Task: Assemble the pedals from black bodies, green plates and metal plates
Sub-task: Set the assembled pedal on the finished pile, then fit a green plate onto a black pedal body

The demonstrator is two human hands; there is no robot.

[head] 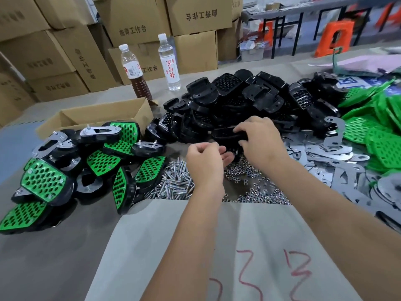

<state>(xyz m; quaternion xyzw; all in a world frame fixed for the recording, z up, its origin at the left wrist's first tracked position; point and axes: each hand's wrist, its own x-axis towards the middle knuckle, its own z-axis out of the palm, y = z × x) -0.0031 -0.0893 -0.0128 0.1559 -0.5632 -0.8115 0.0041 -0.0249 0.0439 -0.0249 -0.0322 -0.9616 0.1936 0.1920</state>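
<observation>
My right hand [259, 141] grips a black pedal body [225, 135] at the near edge of the big heap of black bodies [249, 98]. My left hand [205, 160] hovers just left of it with fingers curled and the palm turned toward the body; I cannot see anything in it. Green perforated plates [373, 131] are piled at the right. Flat metal plates [338, 161] lie scattered between that pile and my right arm. Finished pedals with green faces [43, 181] are heaped at the left.
Screws [173, 181] and nuts [256, 183] lie in loose piles under my hands. An open cardboard box [97, 116] sits behind the finished pedals. Two bottles [134, 72] [169, 61] stand at the back. Stacked cartons [54, 51] line the far left.
</observation>
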